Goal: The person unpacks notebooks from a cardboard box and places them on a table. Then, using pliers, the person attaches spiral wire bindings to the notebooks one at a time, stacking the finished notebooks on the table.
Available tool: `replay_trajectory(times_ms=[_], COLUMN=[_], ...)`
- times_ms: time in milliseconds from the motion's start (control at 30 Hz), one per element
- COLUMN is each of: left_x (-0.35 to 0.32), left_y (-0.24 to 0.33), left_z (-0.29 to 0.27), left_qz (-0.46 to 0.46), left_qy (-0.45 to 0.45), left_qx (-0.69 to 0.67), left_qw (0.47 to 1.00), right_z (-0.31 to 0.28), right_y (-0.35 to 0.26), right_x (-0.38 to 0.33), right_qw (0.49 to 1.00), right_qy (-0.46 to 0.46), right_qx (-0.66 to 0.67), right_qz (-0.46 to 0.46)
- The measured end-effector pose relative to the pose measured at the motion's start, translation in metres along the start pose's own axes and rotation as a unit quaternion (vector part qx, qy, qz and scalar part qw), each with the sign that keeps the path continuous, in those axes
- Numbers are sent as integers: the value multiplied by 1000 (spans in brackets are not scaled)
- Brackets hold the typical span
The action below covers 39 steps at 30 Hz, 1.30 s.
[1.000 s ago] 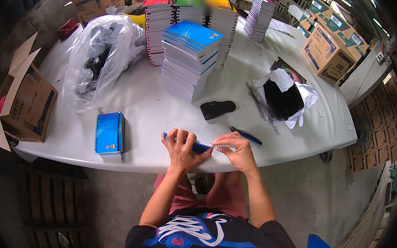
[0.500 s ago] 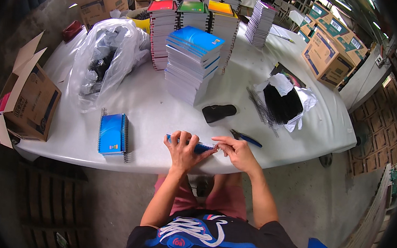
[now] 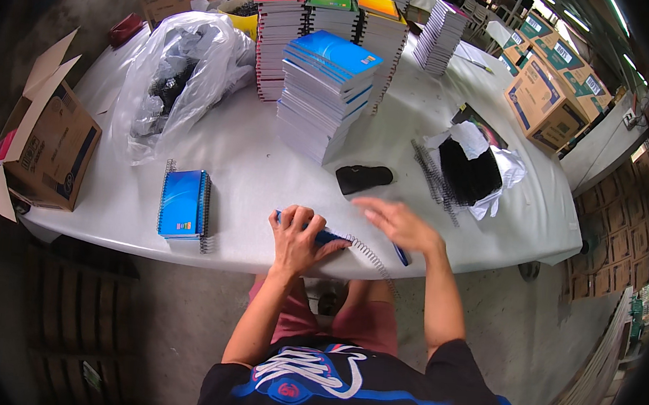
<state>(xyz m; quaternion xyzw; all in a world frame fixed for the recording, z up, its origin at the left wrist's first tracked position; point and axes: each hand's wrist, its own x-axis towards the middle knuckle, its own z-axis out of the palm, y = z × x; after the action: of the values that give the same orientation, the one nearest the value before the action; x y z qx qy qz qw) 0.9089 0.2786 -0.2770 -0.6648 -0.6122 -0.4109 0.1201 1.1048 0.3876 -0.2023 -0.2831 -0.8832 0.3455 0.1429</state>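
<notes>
My left hand [image 3: 295,240] grips a blue notebook [image 3: 329,238] at the table's front edge, with the fingers over its top and the thumb along its near side. From the notebook's right end a loose wire spiral coil [image 3: 370,257] runs out and droops past the table edge. To the right of it my right hand [image 3: 400,224] is raised with fingers stretched out and holds nothing I can see. Beneath that hand lie pliers, of which only a blue handle [image 3: 402,256] shows. A black pouch-like object [image 3: 363,179] lies just beyond.
Left of me lies a small pile of spiral-bound blue notebooks [image 3: 183,205]. Ahead stands a tall blue-topped stack [image 3: 320,98], with other colours behind. Black coils [image 3: 468,169] in paper lie right; a plastic bag [image 3: 172,89] and open carton [image 3: 52,144] stand left.
My right hand has let go at the notebook's end and moved up and right, fingers now spread. The coil now trails out in the open. My left hand keeps its grip.
</notes>
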Motion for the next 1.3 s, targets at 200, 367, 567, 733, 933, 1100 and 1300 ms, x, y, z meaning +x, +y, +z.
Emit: replay_trajectory(times_ms=[200,367,567,733,933,1100,1300], left_x=[7,9,5,8,13,7,7], left_y=[6,6,2,-2,2,-3,-9], left_z=[-4,-3,-3,0,-5,3,3], left_qz=[-23,-16,-39,-27,-40,-63,-47], left_qy=[34,35,27,10,18,-9,14], left_qx=[-77,-114,-124,-111,-155,-192,-237], left_qw=[996,993,991,993,987,979,970], right_z=[1,10,27,24,18,24,34], right_y=[68,58,27,25,8,14,3], right_x=[55,27,-10,-4,-2,-7,-8], right_qw=[972,848,883,911,910,822,849], right_qy=[142,199,-39,-30,-79,-52,53], right_qx=[-186,483,461,404,381,549,519], right_qz=[-24,-93,-79,-75,-140,-146,-89])
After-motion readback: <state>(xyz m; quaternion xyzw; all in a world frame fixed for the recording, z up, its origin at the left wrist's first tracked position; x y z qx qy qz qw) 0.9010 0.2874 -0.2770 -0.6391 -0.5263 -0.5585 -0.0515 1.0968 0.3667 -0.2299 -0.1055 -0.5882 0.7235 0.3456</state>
